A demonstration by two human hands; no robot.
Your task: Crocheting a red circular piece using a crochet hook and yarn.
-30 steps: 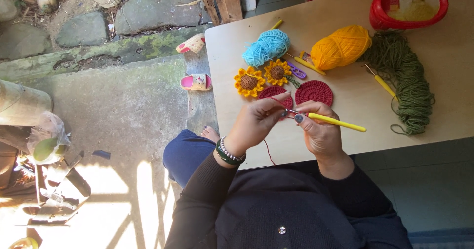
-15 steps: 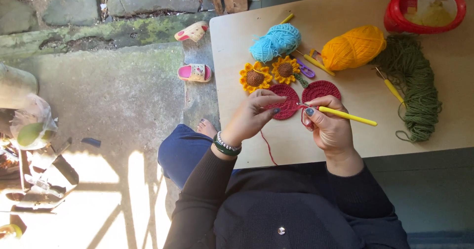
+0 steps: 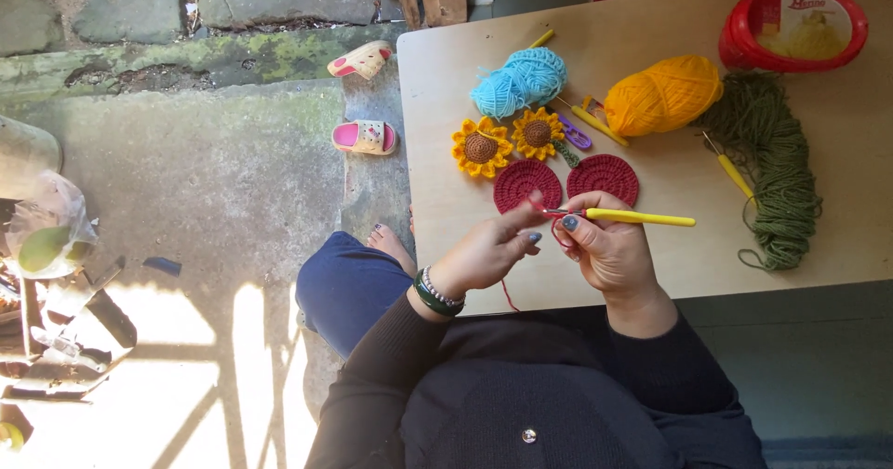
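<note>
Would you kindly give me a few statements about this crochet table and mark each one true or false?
1. The right hand holds a yellow-handled crochet hook. True.
2. The left hand rests flat on the blue yarn ball. False: it is raised near the hook, pinching red yarn, well apart from the blue ball.
3. Two crocheted sunflowers lie beside two red crocheted rounds. True.
4. The green yarn is wound into a tight ball. False: it lies as a loose skein near the table's right side.
5. The red tub stands on the wooden table. True.
</note>
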